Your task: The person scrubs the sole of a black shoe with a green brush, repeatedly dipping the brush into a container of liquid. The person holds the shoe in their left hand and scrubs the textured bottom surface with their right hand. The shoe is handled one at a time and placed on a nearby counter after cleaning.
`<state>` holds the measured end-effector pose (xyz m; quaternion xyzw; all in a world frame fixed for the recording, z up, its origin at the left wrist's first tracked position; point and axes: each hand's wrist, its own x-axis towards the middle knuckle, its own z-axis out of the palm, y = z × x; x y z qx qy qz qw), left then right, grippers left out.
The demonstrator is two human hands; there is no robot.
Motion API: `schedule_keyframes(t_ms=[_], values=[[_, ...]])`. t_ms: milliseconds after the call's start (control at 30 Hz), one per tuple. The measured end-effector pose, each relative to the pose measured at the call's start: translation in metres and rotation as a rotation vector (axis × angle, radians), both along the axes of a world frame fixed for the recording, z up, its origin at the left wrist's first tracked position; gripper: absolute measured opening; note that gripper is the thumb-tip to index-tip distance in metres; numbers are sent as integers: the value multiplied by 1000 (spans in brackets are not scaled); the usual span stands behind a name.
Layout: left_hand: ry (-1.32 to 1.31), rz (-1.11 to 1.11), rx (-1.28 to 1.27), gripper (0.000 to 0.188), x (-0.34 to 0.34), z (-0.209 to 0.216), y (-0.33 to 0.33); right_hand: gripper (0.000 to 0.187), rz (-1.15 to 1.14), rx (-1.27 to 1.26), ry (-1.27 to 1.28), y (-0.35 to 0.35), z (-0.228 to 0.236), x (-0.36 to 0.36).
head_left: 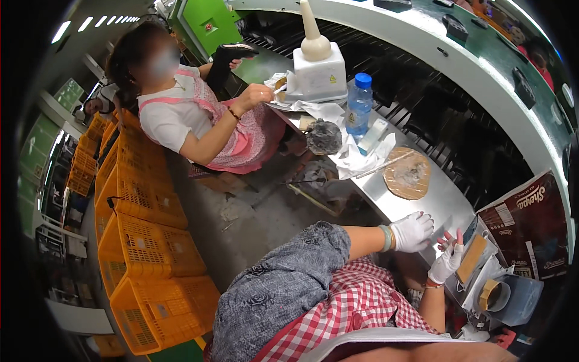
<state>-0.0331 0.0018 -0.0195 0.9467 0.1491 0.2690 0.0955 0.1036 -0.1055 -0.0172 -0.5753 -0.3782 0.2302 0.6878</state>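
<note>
My left hand wears a white glove, with a pale green band at the wrist. It hovers at the edge of the metal bench, fingers stretched and slightly bent, and I see nothing in it. Close by on the right, my right hand wears a white glove that leaves some fingertips bare. Its fingers are apart, and nothing shows between them. Beyond my left hand lies a round brown pad with a thin stick across it. Beside my right hand is a tan block on white material.
A blue-capped bottle, white tissues and a white container stand farther along the bench. A clear tub and brown carton are at right. Yellow crates line the left. A co-worker holds a black shoe.
</note>
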Motion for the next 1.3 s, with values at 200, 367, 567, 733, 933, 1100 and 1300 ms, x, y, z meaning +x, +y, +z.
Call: schedule_keyframes(t_ms=[200, 367, 567, 733, 933, 1100, 1300], values=[[-33, -10, 9, 42, 0, -5, 6, 25, -141, -111, -484, 26, -37, 9], [60, -31, -76, 45, 0, 6, 7, 27, -206, -243, -666, 42, -22, 6], [-59, -16, -73, 38, -5, -3, 6, 41, -183, -498, -861, 42, -12, 1], [-96, -9, -34, 38, -2, -9, 8, 44, -141, -433, -819, 42, -5, -6], [-221, 51, -48, 29, -5, 2, -1, 39, -142, -318, -957, 40, -14, 2], [-151, 33, -14, 32, -5, -4, 5, 34, -218, -372, -1000, 48, -5, -9], [-145, 30, -9, 30, -3, -2, 5, 33, -240, -273, -931, 48, -7, -8]])
